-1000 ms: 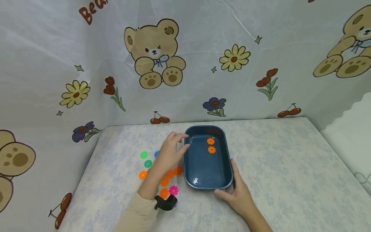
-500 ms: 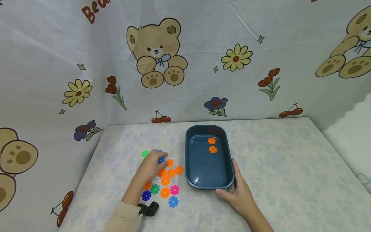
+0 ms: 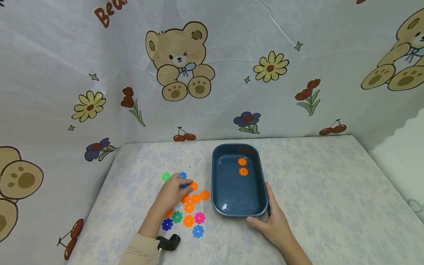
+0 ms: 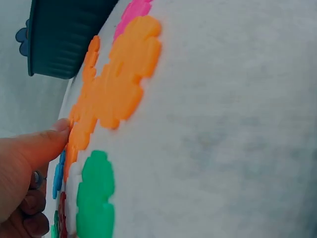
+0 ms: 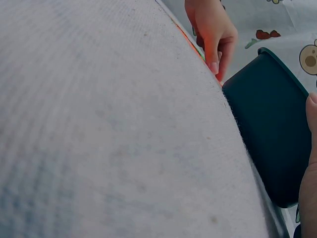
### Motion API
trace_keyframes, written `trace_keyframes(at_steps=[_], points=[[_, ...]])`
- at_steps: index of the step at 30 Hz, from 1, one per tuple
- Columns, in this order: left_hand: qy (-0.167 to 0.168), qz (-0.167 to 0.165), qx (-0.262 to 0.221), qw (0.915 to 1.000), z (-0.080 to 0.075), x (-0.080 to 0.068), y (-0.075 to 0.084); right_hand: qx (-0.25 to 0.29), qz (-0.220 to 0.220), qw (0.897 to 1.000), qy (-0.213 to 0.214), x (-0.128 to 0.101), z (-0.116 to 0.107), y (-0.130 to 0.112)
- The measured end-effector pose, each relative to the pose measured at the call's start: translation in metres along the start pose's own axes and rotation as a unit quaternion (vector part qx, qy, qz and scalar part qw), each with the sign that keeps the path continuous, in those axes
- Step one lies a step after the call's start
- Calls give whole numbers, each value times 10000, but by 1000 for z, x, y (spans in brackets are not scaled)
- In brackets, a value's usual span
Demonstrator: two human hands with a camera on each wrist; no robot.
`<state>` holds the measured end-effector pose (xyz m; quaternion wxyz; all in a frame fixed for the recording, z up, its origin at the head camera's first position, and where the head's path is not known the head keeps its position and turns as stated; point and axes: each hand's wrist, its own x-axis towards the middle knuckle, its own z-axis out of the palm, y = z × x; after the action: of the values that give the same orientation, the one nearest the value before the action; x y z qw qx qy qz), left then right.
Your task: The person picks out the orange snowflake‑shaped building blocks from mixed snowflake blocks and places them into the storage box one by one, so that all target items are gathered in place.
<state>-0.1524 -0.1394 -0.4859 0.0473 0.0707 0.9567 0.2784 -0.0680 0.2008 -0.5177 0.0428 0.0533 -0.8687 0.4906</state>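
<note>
A dark blue tray sits mid-table with two orange discs inside at its far end. Left of it lies a pile of flower-shaped plastic discs in orange, green, pink and blue. My left hand is down on the pile's far end, pinching a blue disc. In the left wrist view its thumb touches the edge of an orange disc. My right hand holds the tray's near right corner, thumb on the near rim. The right wrist view shows the tray wall.
A light green disc and a light blue disc lie just beyond the left hand. A pink disc and another blue disc lie at the pile's near end. Bear-print curtain walls the table's back and left.
The left hand drew back from the tray's rim down onto the pile and closed its fingers there. The right hand and the tray stayed still.
</note>
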Motion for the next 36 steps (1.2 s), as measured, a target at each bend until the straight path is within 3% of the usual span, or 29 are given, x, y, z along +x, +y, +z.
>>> trace_keyframes(at_steps=[13, 21, 28, 36], points=[[-82, -8, -166, 9998, 4, -2, -1, 44, 57, 10000, -27, -1, 1, -1], [141, 450, 224, 9986, 4, 0, 4, -22, 44, 10000, 12, -1, 0, 0], [201, 222, 172, 9994, 7, 1, 5, 33, 12, 10000, -3, -1, 1, 0], [228, 244, -46, 9994, 10, 0, 7, 41, -4, 10000, 1, 0, 0, 0]])
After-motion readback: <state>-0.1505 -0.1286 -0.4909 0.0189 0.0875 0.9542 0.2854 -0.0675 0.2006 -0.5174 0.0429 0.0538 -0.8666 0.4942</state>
